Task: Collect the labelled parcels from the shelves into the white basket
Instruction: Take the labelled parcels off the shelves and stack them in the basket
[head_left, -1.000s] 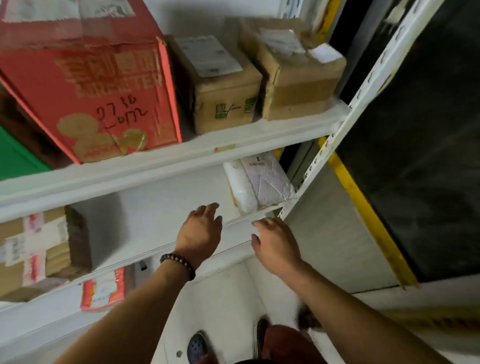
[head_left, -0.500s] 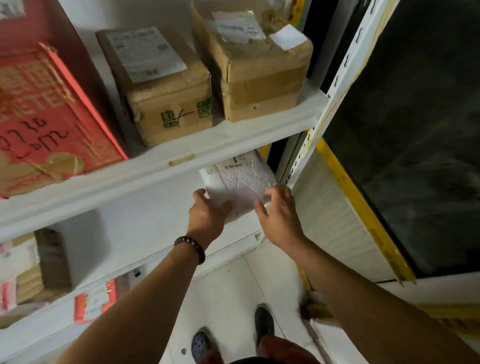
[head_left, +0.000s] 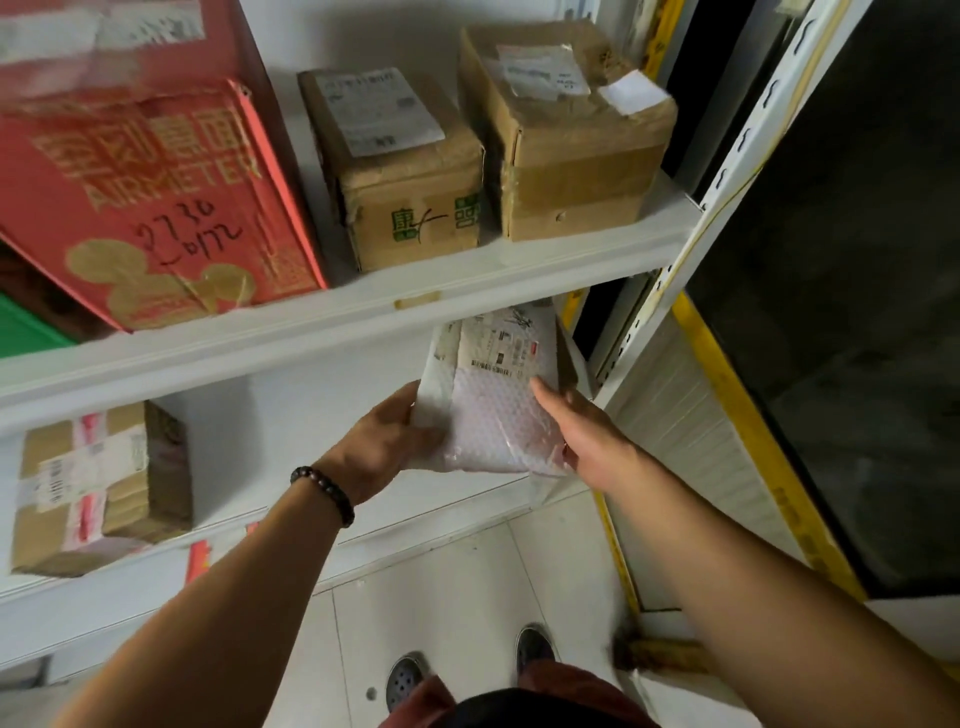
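Observation:
A white bubble-wrap parcel (head_left: 493, 400) with a printed label is held between both hands at the right end of the middle shelf (head_left: 270, 436). My left hand (head_left: 387, 441) grips its left edge, fingers under it. My right hand (head_left: 582, 431) holds its right side, fingers lying along the wrap. The parcel's near end sticks out past the shelf's front edge. The white basket is not in view.
On the upper shelf (head_left: 332, 322) stand a big red box (head_left: 156, 208) and two labelled cardboard boxes (head_left: 405, 171) (head_left: 566, 135). A taped cardboard box (head_left: 98, 483) sits at the middle shelf's left. A white shelf upright (head_left: 727, 171) and a dark glass panel are on the right. Tiled floor below.
Both hands reached up to the white parcel, took hold of it and drew it forward off the shelf's back, so its label now faces up.

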